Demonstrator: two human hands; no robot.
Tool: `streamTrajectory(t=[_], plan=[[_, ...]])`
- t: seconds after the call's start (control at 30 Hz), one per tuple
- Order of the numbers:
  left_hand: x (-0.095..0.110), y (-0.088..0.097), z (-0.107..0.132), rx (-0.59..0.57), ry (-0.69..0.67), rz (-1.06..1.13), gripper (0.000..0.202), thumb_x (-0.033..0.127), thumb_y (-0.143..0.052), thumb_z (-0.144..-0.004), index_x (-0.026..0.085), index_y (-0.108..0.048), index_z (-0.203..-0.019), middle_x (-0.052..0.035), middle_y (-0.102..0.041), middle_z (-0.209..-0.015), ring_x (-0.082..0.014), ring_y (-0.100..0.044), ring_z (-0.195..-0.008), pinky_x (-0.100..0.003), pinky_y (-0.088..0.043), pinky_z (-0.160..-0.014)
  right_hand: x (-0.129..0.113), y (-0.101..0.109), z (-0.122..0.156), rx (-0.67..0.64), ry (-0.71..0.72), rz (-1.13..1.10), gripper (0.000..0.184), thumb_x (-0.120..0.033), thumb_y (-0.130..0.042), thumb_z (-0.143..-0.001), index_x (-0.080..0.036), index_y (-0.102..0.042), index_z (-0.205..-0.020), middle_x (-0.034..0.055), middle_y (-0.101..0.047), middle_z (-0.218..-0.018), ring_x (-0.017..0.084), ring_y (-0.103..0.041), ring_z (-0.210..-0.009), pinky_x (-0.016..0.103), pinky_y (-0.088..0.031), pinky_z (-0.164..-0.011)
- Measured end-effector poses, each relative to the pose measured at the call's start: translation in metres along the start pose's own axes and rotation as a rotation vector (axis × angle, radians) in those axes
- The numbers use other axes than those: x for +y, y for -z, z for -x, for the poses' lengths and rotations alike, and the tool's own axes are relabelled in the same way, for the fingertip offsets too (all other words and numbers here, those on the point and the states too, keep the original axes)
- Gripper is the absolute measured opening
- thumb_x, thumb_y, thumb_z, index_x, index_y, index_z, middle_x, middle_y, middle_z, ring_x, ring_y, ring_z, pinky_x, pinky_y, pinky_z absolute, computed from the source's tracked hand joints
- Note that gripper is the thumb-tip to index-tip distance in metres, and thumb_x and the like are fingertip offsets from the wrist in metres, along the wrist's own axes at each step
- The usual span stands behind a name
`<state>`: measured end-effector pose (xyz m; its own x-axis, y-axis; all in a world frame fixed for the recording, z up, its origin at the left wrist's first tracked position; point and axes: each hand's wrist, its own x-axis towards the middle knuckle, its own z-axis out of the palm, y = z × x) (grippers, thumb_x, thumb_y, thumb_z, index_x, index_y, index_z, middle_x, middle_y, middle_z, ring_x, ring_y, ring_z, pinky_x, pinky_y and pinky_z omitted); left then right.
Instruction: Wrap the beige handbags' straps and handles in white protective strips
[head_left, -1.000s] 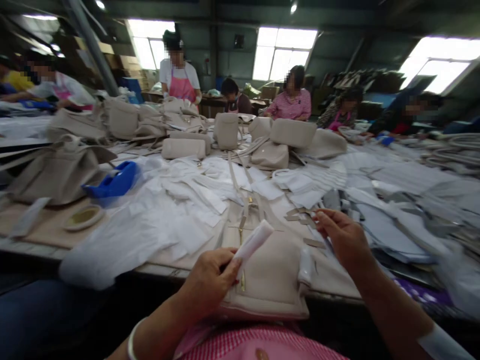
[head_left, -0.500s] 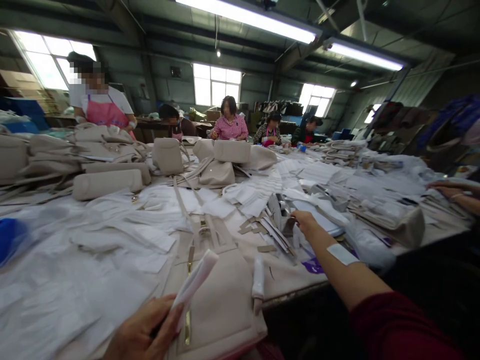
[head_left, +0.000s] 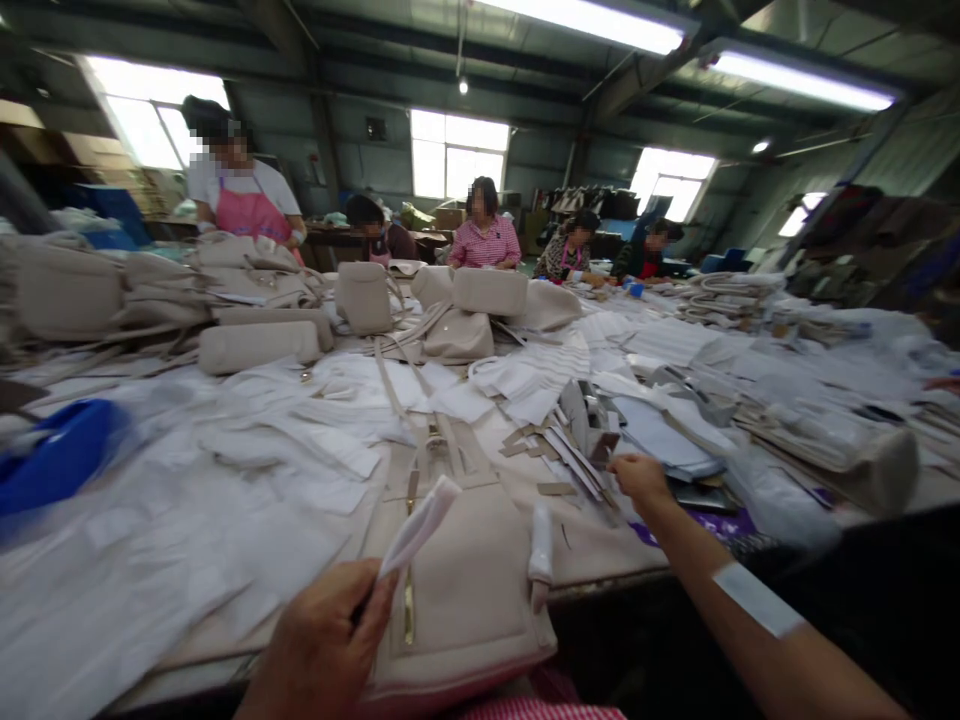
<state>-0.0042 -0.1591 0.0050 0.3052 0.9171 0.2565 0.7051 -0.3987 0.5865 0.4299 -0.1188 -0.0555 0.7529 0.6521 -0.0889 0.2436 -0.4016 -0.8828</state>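
Observation:
My left hand (head_left: pixel 324 645) is closed round a folded white strip (head_left: pixel 420 525), held up over a beige handbag (head_left: pixel 457 580) that lies flat at the table's near edge. A small white roll (head_left: pixel 541 540) lies on the bag's right side. My right hand (head_left: pixel 637 478) reaches out to the right and pinches at a pile of thin beige and grey strips (head_left: pixel 570 455); what its fingers hold is too small to make out. A white patch sits on my right forearm.
White paper sheets (head_left: pixel 247 470) cover the table. Finished beige bags (head_left: pixel 259 345) are stacked at the back and left. A blue object (head_left: pixel 56 460) lies at the left. Several people work along the far side.
The view swung right, then settled slightly back left. My right hand went out from in front of me to the strip pile. My left hand kept hold of the white strip.

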Motion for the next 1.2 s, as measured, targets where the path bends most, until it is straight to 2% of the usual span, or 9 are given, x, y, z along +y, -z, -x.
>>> streamTrajectory(t=[0.1,0.23,0.37,0.5,0.67,0.83,0.9,1.03,1.2], plan=[[0.002,0.0,0.004,-0.006,-0.087,-0.174,0.035,0.027,-0.045,-0.095,0.019,-0.057,-0.063,-0.0029,-0.062,-0.064,-0.0158,-0.059,-0.061,-0.025,-0.045,-0.058,-0.031,-0.014,0.047,-0.217,0.068,-0.091,0.028,-0.04,-0.07,-0.079,-0.014,-0.066,-0.072,0.0001,-0.058,-0.056,0.01,-0.045,-0.045,0.024,-0.035,-0.041],[0.007,-0.004,0.005,0.057,-0.203,-0.27,0.025,0.017,-0.046,-0.094,0.016,-0.061,-0.073,-0.0082,-0.066,-0.076,-0.022,-0.063,-0.078,-0.035,-0.053,-0.077,-0.085,-0.04,0.149,-0.73,0.247,-0.301,0.028,-0.043,-0.076,-0.074,-0.016,-0.07,-0.071,0.0022,-0.064,-0.061,0.009,-0.048,-0.048,0.022,-0.036,-0.044],[0.012,-0.006,0.01,0.085,-0.323,-0.372,0.023,0.01,-0.046,-0.092,0.013,-0.063,-0.077,-0.0106,-0.064,-0.075,-0.024,-0.063,-0.08,-0.041,-0.056,-0.082,-0.119,-0.072,0.23,-0.947,0.243,-0.295,0.03,-0.043,-0.071,-0.077,-0.016,-0.067,-0.063,0.0008,-0.06,-0.052,0.009,-0.048,-0.041,0.021,-0.035,-0.041],[0.011,-0.006,0.018,0.093,-0.398,-0.446,0.027,0.005,-0.041,-0.091,0.012,-0.062,-0.076,-0.0083,-0.061,-0.07,-0.0208,-0.061,-0.073,-0.041,-0.058,-0.082,-0.116,-0.101,0.248,-0.888,0.262,-0.153,0.025,-0.037,-0.069,-0.076,-0.017,-0.065,-0.061,0.0007,-0.063,-0.054,0.01,-0.053,-0.041,0.021,-0.039,-0.041],[0.01,-0.007,0.022,0.156,-0.437,-0.473,0.03,0.003,-0.039,-0.091,0.012,-0.061,-0.072,-0.0088,-0.06,-0.067,-0.0231,-0.064,-0.076,-0.039,-0.06,-0.079,-0.106,-0.107,0.243,-0.875,0.216,-0.041,0.023,-0.032,-0.067,-0.073,-0.018,-0.061,-0.056,-0.0007,-0.061,-0.049,0.011,-0.054,-0.04,0.021,-0.039,-0.04],[0.012,-0.009,0.023,0.258,-0.381,-0.442,0.026,0.01,-0.045,-0.094,0.004,-0.06,-0.115,-0.0103,-0.066,-0.076,-0.025,-0.066,-0.081,-0.037,-0.061,-0.072,-0.107,-0.105,0.244,-0.882,0.184,-0.045,0.022,-0.032,-0.067,-0.073,-0.018,-0.06,-0.057,-0.0019,-0.06,-0.048,0.011,-0.054,-0.04,0.021,-0.039,-0.04],[0.013,-0.008,0.024,0.205,-0.336,-0.445,0.032,0.01,-0.046,-0.094,0.005,-0.056,-0.124,-0.0097,-0.067,-0.077,-0.0245,-0.066,-0.077,-0.038,-0.06,-0.069,-0.106,-0.106,0.244,-0.882,0.214,-0.03,0.024,-0.034,-0.066,-0.076,-0.018,-0.061,-0.058,-0.0009,-0.062,-0.051,0.012,-0.055,-0.041,0.022,-0.04,-0.041],[0.015,-0.006,0.022,0.009,-0.146,-0.45,0.016,0.01,-0.048,-0.091,0.011,-0.065,-0.093,-0.0103,-0.066,-0.078,-0.0264,-0.064,-0.075,-0.041,-0.058,-0.069,-0.103,-0.102,0.247,-0.81,0.488,0.053,0.019,-0.032,-0.063,-0.082,-0.019,-0.07,-0.069,0.0017,-0.07,-0.064,0.016,-0.063,-0.055,0.026,-0.046,-0.053],[0.016,-0.004,0.016,-0.051,-0.001,-0.377,0.023,0.016,-0.045,-0.094,0.014,-0.062,-0.078,-0.0113,-0.066,-0.076,-0.0278,-0.063,-0.075,-0.041,-0.053,-0.07,-0.098,-0.096,0.256,-0.587,0.896,0.069,0.011,-0.02,-0.06,-0.086,-0.02,-0.071,-0.086,0.0027,-0.073,-0.08,0.017,-0.067,-0.073,0.028,-0.049,-0.072]])
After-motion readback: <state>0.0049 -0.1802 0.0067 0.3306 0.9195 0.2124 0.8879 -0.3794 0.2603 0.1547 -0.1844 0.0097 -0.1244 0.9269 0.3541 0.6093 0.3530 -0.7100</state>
